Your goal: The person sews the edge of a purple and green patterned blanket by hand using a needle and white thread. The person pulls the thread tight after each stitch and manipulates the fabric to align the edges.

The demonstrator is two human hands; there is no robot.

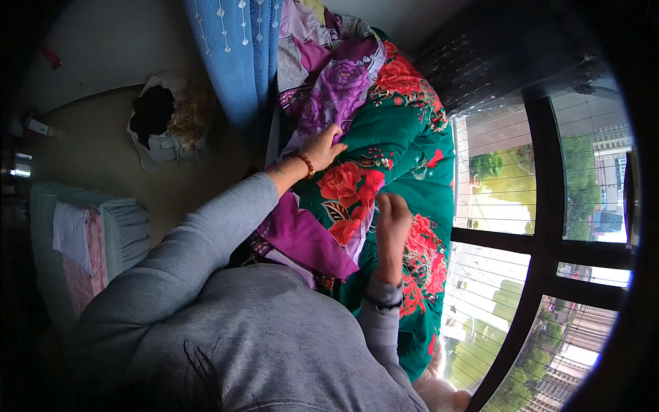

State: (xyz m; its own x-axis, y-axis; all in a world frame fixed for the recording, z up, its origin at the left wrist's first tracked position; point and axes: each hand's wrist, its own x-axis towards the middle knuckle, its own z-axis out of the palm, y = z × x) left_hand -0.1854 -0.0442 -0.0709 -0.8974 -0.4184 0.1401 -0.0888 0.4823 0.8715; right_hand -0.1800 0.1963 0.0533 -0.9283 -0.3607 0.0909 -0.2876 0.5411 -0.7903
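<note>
A purple floral bed cover (342,85) lies bunched over a green quilt (406,129) printed with large red flowers. My left hand (322,149), with a beaded bracelet at the wrist, pinches the edge of the purple cover between thumb and fingers. Lower down, a plain magenta part (309,239) of the cover is folded over the quilt near my waist. My right hand (394,221) is curled above the quilt, beside a pale edge of the cover. Its fingertips are blurred and partly turned away, so whether they grip cloth is unclear.
A blue curtain (231,67) with beaded strings hangs at the upper left. Barred windows (494,190) line the right side. On the floor lies a pale heap of cloth (162,154) with a black item (152,110). A pale-green covered piece of furniture (123,226) stands at the left.
</note>
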